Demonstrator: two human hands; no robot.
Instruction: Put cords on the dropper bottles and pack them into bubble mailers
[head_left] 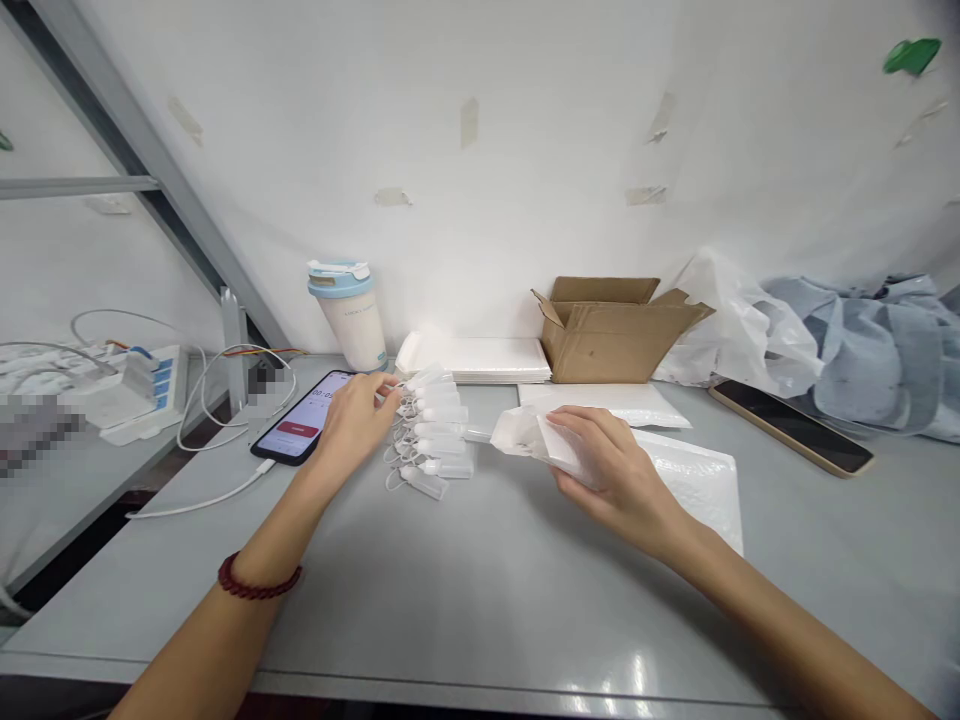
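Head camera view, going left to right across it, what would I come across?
Power strip with blue sockets → phone with its screen lit → small translucent tubes with loops → white mailer held in the right hand → dark-screened phone.

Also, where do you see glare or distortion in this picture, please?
Head view: glare spots near the front edge of the gray table; head view: the cup looks tilted, likely from wide-angle distortion; head view: blocky pixelation covers patches at left.
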